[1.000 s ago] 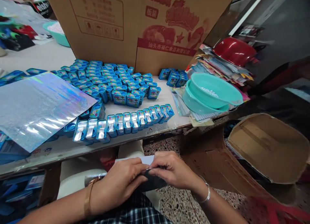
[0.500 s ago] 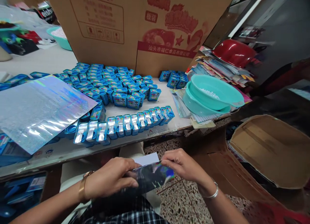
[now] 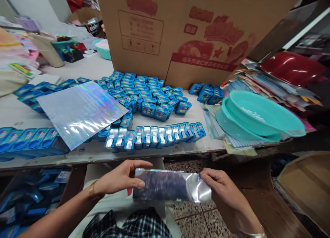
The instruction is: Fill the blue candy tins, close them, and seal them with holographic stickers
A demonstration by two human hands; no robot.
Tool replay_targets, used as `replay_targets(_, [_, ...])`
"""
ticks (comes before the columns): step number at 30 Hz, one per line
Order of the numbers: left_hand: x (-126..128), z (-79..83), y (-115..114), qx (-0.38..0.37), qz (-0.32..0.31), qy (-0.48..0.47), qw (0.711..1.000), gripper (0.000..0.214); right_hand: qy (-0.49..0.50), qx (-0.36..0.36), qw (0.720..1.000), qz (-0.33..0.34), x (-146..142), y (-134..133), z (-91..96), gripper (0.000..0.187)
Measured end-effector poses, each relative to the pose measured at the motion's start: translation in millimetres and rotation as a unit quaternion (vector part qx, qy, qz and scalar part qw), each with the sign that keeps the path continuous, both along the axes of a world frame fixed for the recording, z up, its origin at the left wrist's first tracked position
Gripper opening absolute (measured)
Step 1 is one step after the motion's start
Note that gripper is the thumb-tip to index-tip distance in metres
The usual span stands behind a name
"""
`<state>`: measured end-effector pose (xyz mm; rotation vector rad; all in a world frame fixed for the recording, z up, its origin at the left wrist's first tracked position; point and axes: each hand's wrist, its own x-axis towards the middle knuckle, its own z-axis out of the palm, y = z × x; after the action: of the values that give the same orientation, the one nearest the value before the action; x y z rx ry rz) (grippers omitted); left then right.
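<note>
A strip of shiny silver holographic film (image 3: pixel 170 186) hangs over my lap, below the table edge. My right hand (image 3: pixel 224 193) pinches it at the upper right corner. At the other end, my left hand (image 3: pixel 121 178) has its thumb on the face of the film, with the index finger stretched along the top edge; the other fingers are mostly hidden. A small red piece (image 3: pixel 129 191) shows under that hand, too little of it to name. On the table, a larger holographic sheet (image 3: pixel 85 111) lies slantwise across blue boxes. In front stands a row of small blue boxes (image 3: pixel 154 136) with silver film on their tops.
More blue boxes (image 3: pixel 148 90) are grouped behind the row. A tall cardboard carton (image 3: pixel 170 35) stands at the back. Turquoise basins (image 3: pixel 268 111) rest on papers at the right, near a red basin (image 3: pixel 291 68). At lower left, a bin holds blue pieces (image 3: pixel 36 196).
The film strip is turned more face-on and spread wider between my hands. My right hand has moved right. The view has swung left, so more of the table's left side shows.
</note>
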<state>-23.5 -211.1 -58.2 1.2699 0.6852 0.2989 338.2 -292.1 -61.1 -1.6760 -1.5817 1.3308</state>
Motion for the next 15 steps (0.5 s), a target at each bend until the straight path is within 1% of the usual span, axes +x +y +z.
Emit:
replay_targets(1, [1.8,-1.6,-3.6,-0.033,0.051,-0.024,0.998,0.077,0.006,-0.006,1.0,-0.013,3.0,0.1,-3.7,0.04])
replay_targets(2, [4.2,-3.7,-7.5,-0.055,0.093,-0.042,0.993,0.084,0.012,-0.011,1.0,-0.025,5.4,0.4,-7.1,0.041])
replay_targets(3, [7.1,-6.3,-11.5,-0.067,0.127,-0.054,0.988,0.082,0.017,-0.015,0.999,-0.033,7.1,0.7,-9.9,0.042])
replay_targets(4, [10.2,-9.5,-15.1,-0.071,0.155,-0.061,0.984,0.075,0.021,-0.019,0.999,-0.038,8.0,1.3,-12.0,0.043])
replay_targets(6, [16.3,-16.6,-20.6,-0.059,0.196,-0.059,0.977,0.054,0.022,-0.022,0.999,-0.042,7.7,2.6,-14.4,0.044])
replay_targets(8, [20.7,-22.6,-23.6,-0.037,0.221,-0.051,0.973,0.042,0.016,-0.027,0.999,-0.041,6.1,4.1,-14.9,0.045])
replay_targets(10, [23.0,-26.0,-24.6,-0.006,0.238,-0.034,0.971,0.042,0.009,-0.034,0.999,-0.042,4.4,5.1,-14.4,0.045])
replay_targets(12, [23.5,-26.7,-24.7,0.029,0.249,-0.016,0.968,0.046,0.005,-0.04,0.998,-0.044,3.3,4.9,-13.6,0.045])
replay_targets(15, [23.3,-25.0,-24.3,0.058,0.25,-0.01,0.967,0.034,0.012,-0.044,0.998,-0.047,1.8,1.8,-12.3,0.044])
